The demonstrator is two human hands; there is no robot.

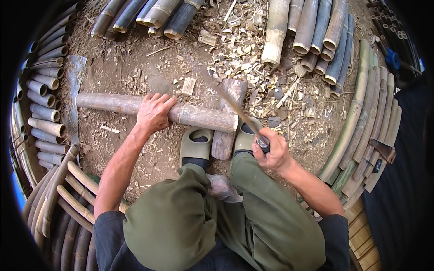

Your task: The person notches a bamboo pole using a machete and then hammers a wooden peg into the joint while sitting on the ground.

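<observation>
A thick bamboo length lies crosswise in front of my feet, its right end resting over a short round log. Near its middle, my left hand is wrapped over it from above. My right hand grips the dark handle of a machete. Its long blade slants up and left, passing above the bamboo's pale cut end, and its tip is smeared by motion. Whether the blade touches the bamboo I cannot tell.
Bamboo chips litter the dirt beyond the log. Cut bamboo lengths lie in piles at the far left, far right and along the left. Split bamboo is stacked at right. My clogs flank the log.
</observation>
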